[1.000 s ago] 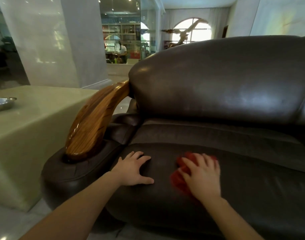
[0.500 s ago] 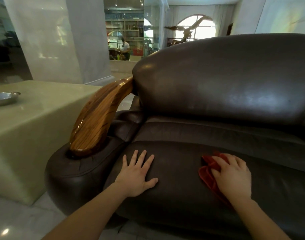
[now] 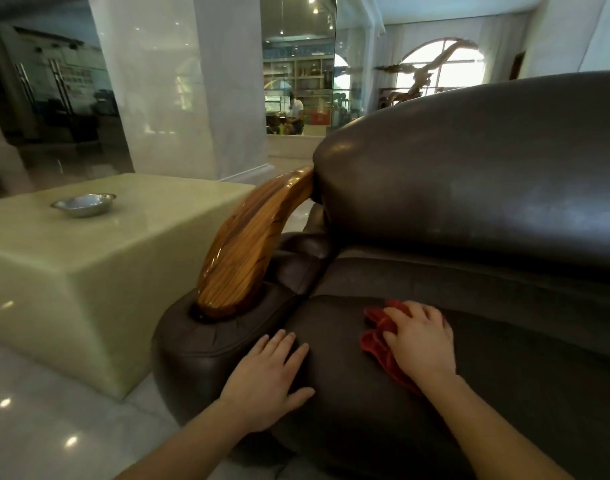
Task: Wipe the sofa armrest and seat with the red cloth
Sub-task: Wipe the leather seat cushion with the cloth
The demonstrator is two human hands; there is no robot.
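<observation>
Polished pale floor (image 3: 36, 427) is running under the dark leather sofa at the bottom of the view. Nearest, the left hand (image 3: 267, 379) is lying open and flat, fingers spread, on the front left corner of the seat cushion (image 3: 504, 393). Just beyond, the right hand (image 3: 421, 341) is pressing palm-down on the red cloth (image 3: 376, 341), fingers curled over its bunched folds, on the seat near its left end. Farther left, the wooden armrest (image 3: 248, 251) is curving up toward the backrest (image 3: 469, 181). Beside it, a pale green stone surface (image 3: 71, 268) is carrying a metal dish (image 3: 84, 204).
</observation>
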